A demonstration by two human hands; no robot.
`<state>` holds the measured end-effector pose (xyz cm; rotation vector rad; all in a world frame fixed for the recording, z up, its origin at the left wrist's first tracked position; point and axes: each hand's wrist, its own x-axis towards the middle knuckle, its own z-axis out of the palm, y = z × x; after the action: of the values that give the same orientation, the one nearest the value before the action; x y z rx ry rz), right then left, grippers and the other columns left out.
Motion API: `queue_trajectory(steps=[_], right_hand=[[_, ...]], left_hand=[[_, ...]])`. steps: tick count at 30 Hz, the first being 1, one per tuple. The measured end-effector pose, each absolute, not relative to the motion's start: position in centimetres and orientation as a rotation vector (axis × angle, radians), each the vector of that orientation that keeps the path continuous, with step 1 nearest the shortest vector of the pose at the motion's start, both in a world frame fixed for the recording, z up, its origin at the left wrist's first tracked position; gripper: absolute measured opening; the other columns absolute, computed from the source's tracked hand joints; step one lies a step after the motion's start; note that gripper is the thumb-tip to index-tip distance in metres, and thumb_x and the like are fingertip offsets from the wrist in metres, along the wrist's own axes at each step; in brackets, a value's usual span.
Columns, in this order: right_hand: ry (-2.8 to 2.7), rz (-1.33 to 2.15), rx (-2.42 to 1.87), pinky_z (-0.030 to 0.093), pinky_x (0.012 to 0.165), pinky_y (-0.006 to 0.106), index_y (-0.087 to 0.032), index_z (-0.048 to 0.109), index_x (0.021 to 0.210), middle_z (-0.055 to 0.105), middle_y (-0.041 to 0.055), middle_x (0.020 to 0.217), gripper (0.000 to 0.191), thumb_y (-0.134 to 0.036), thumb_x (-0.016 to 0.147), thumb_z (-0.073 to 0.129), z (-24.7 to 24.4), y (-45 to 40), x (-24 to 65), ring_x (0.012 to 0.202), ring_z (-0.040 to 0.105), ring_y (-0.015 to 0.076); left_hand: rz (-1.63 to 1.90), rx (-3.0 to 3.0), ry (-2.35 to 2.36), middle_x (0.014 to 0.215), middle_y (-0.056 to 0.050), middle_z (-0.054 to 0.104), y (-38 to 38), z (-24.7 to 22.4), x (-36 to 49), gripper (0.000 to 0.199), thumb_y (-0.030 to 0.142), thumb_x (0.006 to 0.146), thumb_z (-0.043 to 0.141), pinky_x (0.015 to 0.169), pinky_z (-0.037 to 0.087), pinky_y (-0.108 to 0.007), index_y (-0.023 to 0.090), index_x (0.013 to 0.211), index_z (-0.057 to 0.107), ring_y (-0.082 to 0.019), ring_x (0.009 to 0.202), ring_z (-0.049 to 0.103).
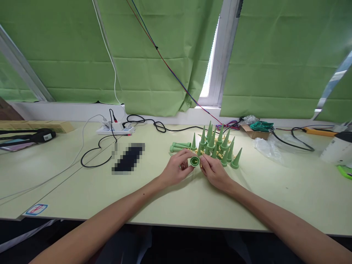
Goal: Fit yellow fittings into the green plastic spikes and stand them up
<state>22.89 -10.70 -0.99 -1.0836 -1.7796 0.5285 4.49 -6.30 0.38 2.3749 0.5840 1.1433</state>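
Note:
My left hand (177, 167) grips a green cone-shaped piece (195, 161) with its round hollow end turned toward me; something small and yellowish shows inside. Close on its right side, my right hand (214, 171) has its fingers pinched together at the piece's edge, on something too small to make out. Just behind my hands stand several green cones (220, 141), points up, with small yellow parts scattered among them. Several green tubes (181, 145) lie on their sides left of the cones.
A white power strip (115, 129) with black cables lies at the back, near a blurred dark object (128, 157). Behind right are a cardboard box (255, 132), a clear plastic bag (268, 149) and a white container (337, 148). Yellow boxes (62, 127) line the back left.

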Motion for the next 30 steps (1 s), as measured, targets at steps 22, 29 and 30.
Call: queue_trajectory(steps=[22,29,30], right_hand=[[-1.856,0.413,-1.087,0.032,0.057,0.026,-0.022,0.048,0.081,0.045,-0.0035,0.064,0.028,-0.034,0.103,0.036,-0.72,-10.68,23.18,0.056,0.039,0.0129],[-1.885,0.442,-1.064,0.032,0.057,0.026,-0.022,0.041,0.076,0.047,-0.0033,0.064,0.030,-0.032,0.104,0.035,-1.13,-10.53,23.31,0.056,0.041,0.0128],[-1.891,0.440,-1.058,0.032,0.057,0.026,-0.022,0.040,0.076,0.047,-0.0032,0.064,0.030,-0.032,0.104,0.035,-1.18,-10.50,23.34,0.056,0.041,0.0128]], left_hand=[[0.771,1.654,0.699,0.047,0.003,0.047,-5.41,0.48,4.87,0.047,0.061,0.094,0.047,0.036,0.035,-0.023,0.018,0.075,0.052,-0.011,0.038,0.048],[0.660,1.533,0.639,0.055,-0.001,0.055,-5.40,0.52,4.68,0.050,0.062,0.089,0.054,0.037,0.039,-0.023,0.015,0.073,0.054,-0.010,0.042,0.051],[0.654,1.540,0.637,0.055,0.000,0.054,-5.45,0.54,4.65,0.049,0.062,0.090,0.054,0.038,0.039,-0.022,0.015,0.074,0.054,-0.010,0.042,0.051]])
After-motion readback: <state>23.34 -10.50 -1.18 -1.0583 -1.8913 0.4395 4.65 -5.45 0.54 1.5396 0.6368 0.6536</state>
